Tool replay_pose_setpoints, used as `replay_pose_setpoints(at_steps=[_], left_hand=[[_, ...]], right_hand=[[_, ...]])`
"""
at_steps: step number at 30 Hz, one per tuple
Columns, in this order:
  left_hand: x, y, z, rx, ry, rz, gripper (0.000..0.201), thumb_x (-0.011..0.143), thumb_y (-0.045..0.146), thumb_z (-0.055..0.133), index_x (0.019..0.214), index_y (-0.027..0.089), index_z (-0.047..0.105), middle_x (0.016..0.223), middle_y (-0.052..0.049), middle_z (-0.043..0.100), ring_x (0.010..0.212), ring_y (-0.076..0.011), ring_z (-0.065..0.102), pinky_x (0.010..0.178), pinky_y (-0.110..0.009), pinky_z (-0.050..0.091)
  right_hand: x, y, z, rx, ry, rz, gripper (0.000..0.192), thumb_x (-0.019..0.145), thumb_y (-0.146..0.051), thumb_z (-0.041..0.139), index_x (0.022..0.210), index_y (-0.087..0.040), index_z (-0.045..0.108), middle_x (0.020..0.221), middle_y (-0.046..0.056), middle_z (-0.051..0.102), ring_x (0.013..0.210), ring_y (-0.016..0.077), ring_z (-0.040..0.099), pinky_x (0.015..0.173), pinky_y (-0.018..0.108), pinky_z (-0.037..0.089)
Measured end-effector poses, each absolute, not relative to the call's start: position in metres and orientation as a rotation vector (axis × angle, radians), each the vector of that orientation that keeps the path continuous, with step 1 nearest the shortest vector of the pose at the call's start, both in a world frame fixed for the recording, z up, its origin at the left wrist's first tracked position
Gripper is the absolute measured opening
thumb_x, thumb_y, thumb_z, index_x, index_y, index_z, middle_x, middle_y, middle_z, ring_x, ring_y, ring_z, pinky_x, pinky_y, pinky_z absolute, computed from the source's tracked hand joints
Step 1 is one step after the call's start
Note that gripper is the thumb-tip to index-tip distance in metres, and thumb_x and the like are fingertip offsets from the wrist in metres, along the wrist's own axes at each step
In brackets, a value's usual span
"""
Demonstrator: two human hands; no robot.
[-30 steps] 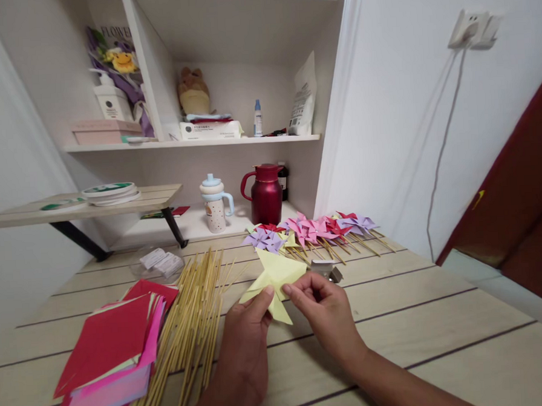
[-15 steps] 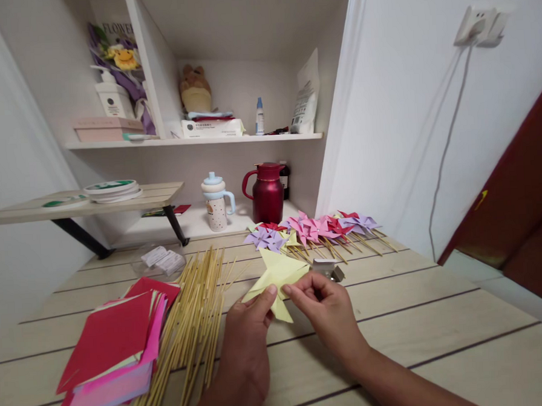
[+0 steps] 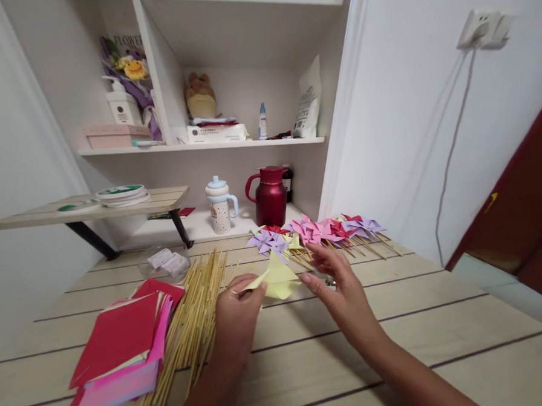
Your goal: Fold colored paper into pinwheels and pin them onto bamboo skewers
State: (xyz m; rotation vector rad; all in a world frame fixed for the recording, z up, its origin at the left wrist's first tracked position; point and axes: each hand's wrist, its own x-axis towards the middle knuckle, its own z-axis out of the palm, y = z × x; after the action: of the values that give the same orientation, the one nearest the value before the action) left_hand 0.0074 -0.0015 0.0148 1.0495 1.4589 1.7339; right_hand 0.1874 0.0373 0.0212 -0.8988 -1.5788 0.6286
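A: Pale wood-plank tabletop [image 3: 440, 315], set against white walls, with a white shelf unit [image 3: 231, 143] behind it and a dark red door [image 3: 526, 214] at the right edge. Confirm legible markings.

B: One only. The flower bouquet wrap [image 3: 124, 53] on the upper shelf reads "FLOWER". The white pump bottle [image 3: 121, 105] and the flat white box [image 3: 215, 133] carry print too small to read.

A: State of the left hand.

B: Left hand [image 3: 236, 320] is pinched closed on the yellow folded paper [image 3: 277, 278], thumb and forefinger clamped on its near-left corner. The paper is held just above the tabletop, tilted.

A: State of the right hand.

B: Right hand [image 3: 341, 290] has its fingers spread apart and grips nothing. Its fingertips lie just beside the right edge of the paper; whether they touch it cannot be determined.

A: Items around the grip.

B: Left of the grip: bamboo sticks [image 3: 191, 328], then a stack of coloured paper squares [image 3: 119, 350]. Beyond the grip: a row of finished pinwheels [image 3: 318, 231]. Further back: a red thermos jug [image 3: 271, 197] and a spouted cup [image 3: 220, 204]. A wall socket [image 3: 482, 28] with a cable sits high on the right wall.
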Motion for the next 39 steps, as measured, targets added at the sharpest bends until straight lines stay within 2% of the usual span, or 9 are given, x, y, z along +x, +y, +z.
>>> replay_pose_setpoints(at_steps=[2,4,9,12,15,19,26,32,39], left_hand=[[0.009,0.0,0.012,1.204,1.51,1.747,0.01,0.062,0.026,0.076,0.069,0.019,0.078,0.085,-0.007,0.074,0.084,-0.0236,0.069,0.08,-0.032,0.052],[0.014,0.0,0.008,1.361,1.498,1.753,0.008,0.064,0.024,0.074,0.068,0.021,0.079,0.083,-0.006,0.073,0.082,-0.022,0.069,0.08,-0.031,0.052],[0.019,0.0,0.006,1.475,1.507,1.698,0.009,0.067,0.022,0.073,0.071,0.022,0.08,0.083,-0.006,0.074,0.082,-0.0207,0.069,0.079,-0.029,0.053],[0.018,0.001,0.009,1.45,1.549,1.663,0.007,0.065,0.023,0.073,0.069,0.021,0.079,0.081,-0.006,0.074,0.08,-0.0209,0.07,0.078,-0.029,0.054],[0.017,0.001,0.009,1.507,1.538,1.66,0.007,0.066,0.023,0.073,0.07,0.021,0.079,0.082,-0.006,0.074,0.08,-0.0204,0.07,0.078,-0.029,0.054],[0.015,0.001,0.004,1.617,1.52,1.613,0.011,0.071,0.025,0.071,0.077,0.022,0.08,0.087,-0.006,0.074,0.084,-0.0204,0.07,0.075,-0.028,0.055],[0.014,-0.002,0.004,1.906,1.502,1.558,0.015,0.075,0.021,0.066,0.081,0.022,0.08,0.085,-0.004,0.073,0.079,-0.0185,0.07,0.075,-0.027,0.054],[0.013,-0.003,0.004,1.98,1.571,1.511,0.017,0.077,0.021,0.064,0.082,0.022,0.08,0.087,-0.005,0.073,0.083,-0.0206,0.07,0.077,-0.031,0.053],[0.015,-0.004,0.007,1.829,1.498,1.545,0.015,0.075,0.02,0.064,0.077,0.022,0.079,0.083,-0.005,0.073,0.08,-0.0203,0.069,0.076,-0.03,0.052]], right_hand=[[0.193,0.04,0.026,-0.889,-1.619,0.674,0.054,0.076,-0.041,0.076,0.127,-0.03,0.061,0.128,0.008,0.053,0.12,0.0275,0.05,0.101,0.044,0.04],[0.196,0.041,0.03,-0.857,-1.674,0.786,0.053,0.072,-0.041,0.079,0.122,-0.031,0.065,0.132,0.008,0.053,0.128,0.0286,0.046,0.107,0.046,0.036],[0.195,0.04,0.028,-0.828,-1.707,0.97,0.022,0.069,-0.034,0.082,0.087,-0.024,0.075,0.118,0.008,0.062,0.116,0.0267,0.057,0.106,0.045,0.037],[0.193,0.04,0.026,-0.85,-1.711,0.949,0.016,0.067,-0.03,0.083,0.077,-0.021,0.074,0.112,0.008,0.064,0.111,0.0261,0.059,0.103,0.044,0.037],[0.191,0.039,0.027,-0.853,-1.737,0.937,0.017,0.065,-0.026,0.085,0.076,-0.02,0.074,0.112,0.008,0.064,0.11,0.0262,0.059,0.101,0.042,0.039],[0.188,0.037,0.029,-0.861,-1.762,0.94,0.032,0.06,-0.021,0.086,0.09,-0.021,0.076,0.112,0.008,0.062,0.111,0.0261,0.058,0.099,0.04,0.041],[0.185,0.037,0.024,-0.863,-1.744,0.919,0.01,0.066,-0.024,0.081,0.069,-0.02,0.073,0.107,0.007,0.065,0.106,0.0255,0.06,0.094,0.039,0.042],[0.185,0.034,0.026,-0.909,-1.741,0.903,0.009,0.068,-0.026,0.077,0.073,-0.02,0.073,0.1,0.007,0.07,0.1,0.0265,0.062,0.091,0.04,0.043],[0.182,0.035,0.02,-0.819,-1.67,1.19,0.011,0.071,-0.028,0.075,0.076,-0.018,0.073,0.09,0.005,0.073,0.085,0.0211,0.064,0.077,0.032,0.047]])
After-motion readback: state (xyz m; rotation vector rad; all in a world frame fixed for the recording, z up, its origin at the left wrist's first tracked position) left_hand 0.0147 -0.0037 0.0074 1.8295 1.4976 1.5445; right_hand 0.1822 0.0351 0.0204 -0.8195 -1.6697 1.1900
